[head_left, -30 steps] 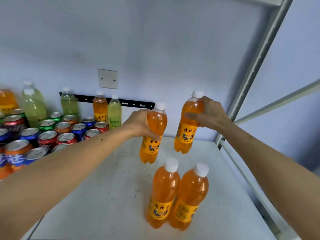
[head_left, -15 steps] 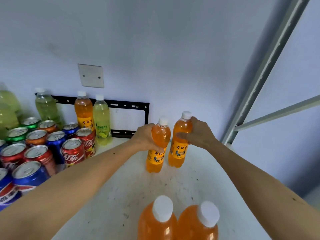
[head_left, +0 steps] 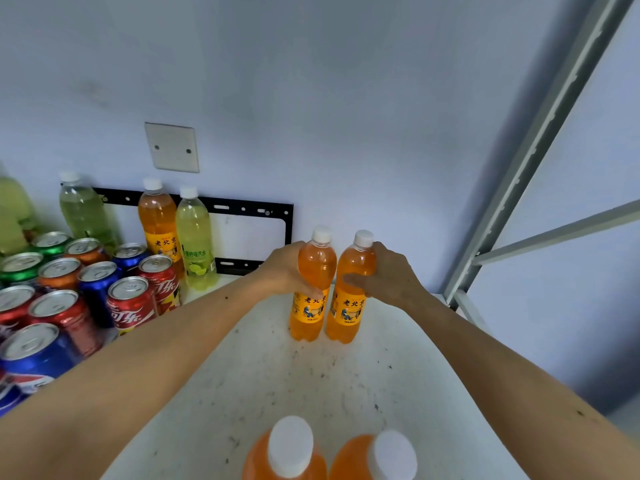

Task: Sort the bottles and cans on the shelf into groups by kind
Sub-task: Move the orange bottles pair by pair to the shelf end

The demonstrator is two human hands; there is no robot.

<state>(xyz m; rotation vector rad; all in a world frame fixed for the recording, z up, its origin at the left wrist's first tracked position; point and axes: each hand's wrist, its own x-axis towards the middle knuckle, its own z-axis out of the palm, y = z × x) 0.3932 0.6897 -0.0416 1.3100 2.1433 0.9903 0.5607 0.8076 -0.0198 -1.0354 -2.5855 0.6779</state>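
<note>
Left hand (head_left: 282, 270) and right hand (head_left: 393, 275) fingers each wrap one upright orange soda bottle (head_left: 313, 289) (head_left: 351, 292), side by side on the shelf (head_left: 277, 375)

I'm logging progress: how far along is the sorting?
Done: two orange bottles stand at the shelf's front. In hand: left hand and right hand grip two more at the back. Left: one orange bottle among green ones, and mixed cans.

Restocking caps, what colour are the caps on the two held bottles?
White, on both orange soda bottles, seen in the head view.
</note>
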